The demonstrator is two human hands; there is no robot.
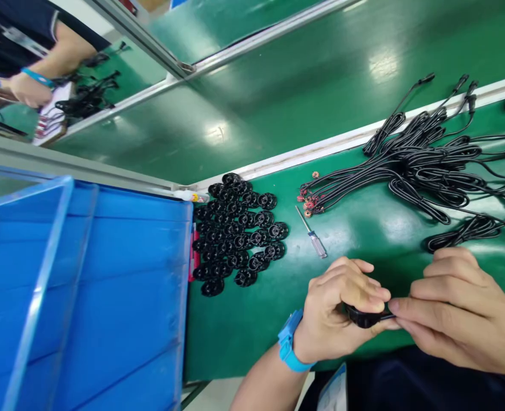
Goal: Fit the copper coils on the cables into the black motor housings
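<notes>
My left hand [348, 302], with a blue wrist strap [291, 342], is closed around a round black plastic part [363, 317]. My right hand [457, 308] pinches a thin black cable [387, 315] where it meets that part. Most of the part is hidden by my fingers. Beyond my hands, a screwdriver [316, 242] with a clear handle lies on the green table. Several black cables [432, 165] lie bundled behind my right hand, their ends carrying small red and copper pieces [310, 202].
Several round black parts [235, 228] stand grouped on the table at centre left. A large blue bin [119, 285] fills the left side. A white tube [191, 196] lies by the bin's far corner. Behind the green partition [299, 97], another person's hand [29, 88] is near more cables.
</notes>
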